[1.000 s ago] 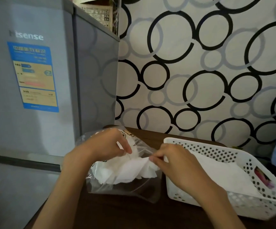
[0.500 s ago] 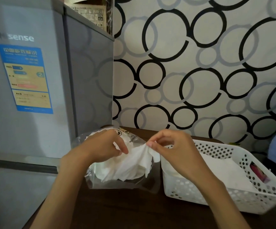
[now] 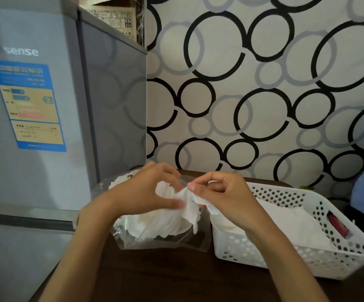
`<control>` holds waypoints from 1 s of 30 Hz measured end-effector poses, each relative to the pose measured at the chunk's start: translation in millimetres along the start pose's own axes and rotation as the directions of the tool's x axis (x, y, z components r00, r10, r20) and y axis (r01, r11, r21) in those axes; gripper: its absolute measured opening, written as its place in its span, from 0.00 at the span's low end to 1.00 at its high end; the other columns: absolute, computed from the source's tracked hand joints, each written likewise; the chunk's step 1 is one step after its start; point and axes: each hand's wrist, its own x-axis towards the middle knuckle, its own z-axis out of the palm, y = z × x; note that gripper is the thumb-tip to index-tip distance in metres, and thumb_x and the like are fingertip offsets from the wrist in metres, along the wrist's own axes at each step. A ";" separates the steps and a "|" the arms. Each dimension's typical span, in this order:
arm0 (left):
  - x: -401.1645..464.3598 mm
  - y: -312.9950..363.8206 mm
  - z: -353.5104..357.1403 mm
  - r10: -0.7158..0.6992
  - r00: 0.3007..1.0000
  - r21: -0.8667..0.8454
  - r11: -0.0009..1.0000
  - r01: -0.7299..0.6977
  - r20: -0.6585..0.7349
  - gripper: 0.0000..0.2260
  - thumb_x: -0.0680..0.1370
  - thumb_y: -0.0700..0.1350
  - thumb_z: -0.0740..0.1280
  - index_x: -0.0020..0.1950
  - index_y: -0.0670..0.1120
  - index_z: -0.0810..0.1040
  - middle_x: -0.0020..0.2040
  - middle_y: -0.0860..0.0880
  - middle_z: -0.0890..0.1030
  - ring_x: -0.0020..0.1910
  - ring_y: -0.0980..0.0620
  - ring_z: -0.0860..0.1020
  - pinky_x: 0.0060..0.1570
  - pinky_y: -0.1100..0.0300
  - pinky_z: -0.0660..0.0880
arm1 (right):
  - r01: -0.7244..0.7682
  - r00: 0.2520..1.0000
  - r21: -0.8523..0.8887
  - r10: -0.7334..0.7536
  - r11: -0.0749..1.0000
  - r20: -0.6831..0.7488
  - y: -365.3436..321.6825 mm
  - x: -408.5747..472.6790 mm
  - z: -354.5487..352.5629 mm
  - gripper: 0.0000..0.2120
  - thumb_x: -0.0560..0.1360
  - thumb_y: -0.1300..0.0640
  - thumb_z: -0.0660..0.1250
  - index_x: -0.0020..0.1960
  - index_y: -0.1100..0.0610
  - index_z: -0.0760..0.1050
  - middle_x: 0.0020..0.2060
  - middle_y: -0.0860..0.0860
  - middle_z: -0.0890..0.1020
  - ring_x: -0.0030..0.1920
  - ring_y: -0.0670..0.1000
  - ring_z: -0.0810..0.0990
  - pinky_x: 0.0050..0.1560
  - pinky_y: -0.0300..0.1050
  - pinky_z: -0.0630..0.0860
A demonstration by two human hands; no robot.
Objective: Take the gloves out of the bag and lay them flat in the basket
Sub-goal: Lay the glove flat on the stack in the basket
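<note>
At the lower centre of the head view, the right hand pinches a corner of a thin white glove between thumb and forefinger at the mouth of the clear bag, while the left hand curls its fingers round the bag's top edge. The step in hand looks like the draw-out; next the glove must clear the bag and be spread in the white perforated basket at lower right, where a flat white sheet already lies. The gloves sit crumpled, translucent and flimsy inside the bag.
</note>
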 end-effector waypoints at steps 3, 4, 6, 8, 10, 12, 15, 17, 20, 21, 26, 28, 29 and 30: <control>1.3 -0.6 -2.6 -0.016 0.993 -0.091 0.996 0.005 -0.118 0.05 0.74 0.52 0.70 0.49 0.55 0.83 0.52 0.62 0.80 0.54 0.62 0.75 0.60 0.60 0.71 | -0.031 0.999 -0.099 0.032 0.995 0.009 3.7 3.2 -1.7 0.12 0.80 0.52 0.60 0.51 0.55 0.81 0.41 0.53 0.84 0.38 0.45 0.81 0.39 0.35 0.77; 0.1 0.9 -4.4 -0.003 0.993 -0.137 0.990 -0.013 -0.116 0.05 0.76 0.49 0.68 0.49 0.54 0.84 0.49 0.60 0.82 0.51 0.62 0.78 0.56 0.64 0.72 | -0.049 0.999 -0.172 0.050 0.984 0.004 6.5 4.3 -2.0 0.12 0.81 0.53 0.57 0.55 0.54 0.79 0.44 0.53 0.83 0.40 0.46 0.81 0.42 0.38 0.79; -3.6 5.2 -8.0 0.018 0.990 -0.201 0.978 -0.046 -0.140 0.07 0.79 0.46 0.65 0.50 0.51 0.83 0.46 0.57 0.83 0.42 0.67 0.79 0.43 0.72 0.72 | -0.058 0.994 -0.326 0.086 0.943 0.070 12.0 4.6 2.0 0.12 0.81 0.56 0.57 0.62 0.51 0.74 0.54 0.49 0.80 0.50 0.46 0.80 0.47 0.41 0.81; -4.1 8.4 -8.5 0.000 0.980 -0.257 0.965 -0.052 -0.199 0.08 0.80 0.42 0.62 0.50 0.46 0.82 0.45 0.54 0.83 0.32 0.70 0.75 0.31 0.76 0.70 | 0.013 0.981 -0.475 0.081 0.880 0.176 18.0 3.3 9.0 0.17 0.80 0.57 0.60 0.67 0.46 0.70 0.62 0.45 0.77 0.56 0.46 0.78 0.52 0.42 0.79; -2.7 9.1 -7.0 -0.025 0.971 -0.322 0.945 -0.055 -0.239 0.09 0.81 0.41 0.61 0.49 0.44 0.81 0.44 0.48 0.82 0.30 0.66 0.75 0.32 0.74 0.70 | 0.058 0.982 -0.568 0.055 0.821 0.180 17.7 0.7 14.7 0.18 0.78 0.53 0.63 0.67 0.42 0.70 0.63 0.44 0.76 0.56 0.46 0.78 0.57 0.44 0.77; -0.5 7.9 -4.8 -0.073 0.962 -0.434 0.899 -0.050 -0.263 0.10 0.81 0.41 0.59 0.48 0.43 0.80 0.44 0.45 0.81 0.38 0.59 0.78 0.41 0.67 0.74 | 0.103 0.988 -0.639 -0.007 0.762 0.151 16.8 -1.4 17.0 0.16 0.77 0.51 0.64 0.65 0.43 0.73 0.60 0.44 0.78 0.55 0.47 0.78 0.55 0.43 0.75; 1.6 11.4 -6.6 -0.196 0.914 -0.582 0.812 -0.053 -0.357 0.13 0.82 0.42 0.57 0.46 0.45 0.80 0.39 0.52 0.82 0.39 0.59 0.78 0.40 0.72 0.73 | 0.148 0.986 -0.669 -0.052 0.729 0.161 18.5 -4.2 17.4 0.10 0.77 0.50 0.64 0.57 0.45 0.78 0.53 0.44 0.79 0.51 0.48 0.78 0.49 0.41 0.74; 1.6 14.4 -10.5 -0.258 0.895 -0.617 0.786 -0.025 -0.365 0.14 0.82 0.43 0.56 0.46 0.49 0.81 0.38 0.55 0.83 0.37 0.63 0.79 0.37 0.76 0.73 | 0.116 0.986 -0.675 -0.004 0.729 0.165 20.3 -4.4 18.1 0.16 0.75 0.48 0.66 0.63 0.43 0.75 0.61 0.44 0.76 0.55 0.48 0.77 0.54 0.42 0.72; 1.5 15.4 -12.9 -0.275 0.921 -0.638 0.769 0.038 -0.276 0.14 0.83 0.44 0.57 0.47 0.54 0.80 0.38 0.58 0.84 0.37 0.64 0.82 0.37 0.75 0.74 | 0.059 0.988 -0.655 0.049 0.753 0.145 18.1 -2.0 14.8 0.21 0.74 0.46 0.68 0.66 0.45 0.71 0.54 0.40 0.75 0.54 0.45 0.75 0.54 0.40 0.72; 1.4 15.3 -12.9 -0.296 0.920 -0.661 0.748 0.055 -0.258 0.14 0.83 0.43 0.57 0.47 0.54 0.80 0.38 0.58 0.85 0.37 0.63 0.82 0.36 0.74 0.75 | 0.055 0.986 -0.631 0.060 0.774 0.159 16.8 -1.0 13.5 0.22 0.73 0.45 0.69 0.65 0.45 0.71 0.49 0.37 0.74 0.51 0.43 0.75 0.52 0.39 0.72; 7.5 16.4 -8.0 -0.422 0.866 -0.762 0.643 0.078 -0.267 0.12 0.82 0.41 0.58 0.50 0.51 0.80 0.42 0.52 0.85 0.37 0.59 0.83 0.33 0.70 0.76 | 0.009 0.954 -0.402 0.112 0.916 0.277 10.0 1.6 -0.8 0.25 0.66 0.41 0.73 0.62 0.44 0.74 0.54 0.37 0.76 0.53 0.41 0.75 0.48 0.35 0.73; 9.9 18.2 -5.6 -0.438 0.862 -0.777 0.623 0.087 -0.255 0.11 0.82 0.42 0.58 0.51 0.50 0.80 0.44 0.50 0.85 0.39 0.57 0.83 0.33 0.70 0.76 | -0.016 0.961 -0.270 0.089 0.963 0.260 6.8 1.0 0.7 0.22 0.66 0.37 0.70 0.58 0.42 0.76 0.53 0.37 0.78 0.53 0.40 0.77 0.49 0.35 0.73; 11.0 20.3 -4.4 -0.436 0.866 -0.785 0.614 0.088 -0.244 0.10 0.82 0.43 0.59 0.52 0.48 0.80 0.44 0.49 0.85 0.38 0.57 0.83 0.33 0.70 0.76 | -0.028 0.971 -0.198 0.074 0.980 0.227 6.4 0.9 3.0 0.20 0.67 0.38 0.69 0.56 0.43 0.77 0.51 0.38 0.80 0.52 0.40 0.78 0.49 0.35 0.74; 12.2 22.7 -3.3 -0.436 0.868 -0.792 0.604 0.087 -0.237 0.09 0.82 0.44 0.60 0.52 0.48 0.80 0.43 0.50 0.85 0.37 0.58 0.83 0.33 0.69 0.76 | -0.036 0.981 -0.129 0.059 0.991 0.182 6.6 1.2 6.0 0.16 0.69 0.40 0.69 0.55 0.44 0.78 0.49 0.39 0.81 0.51 0.40 0.79 0.48 0.34 0.74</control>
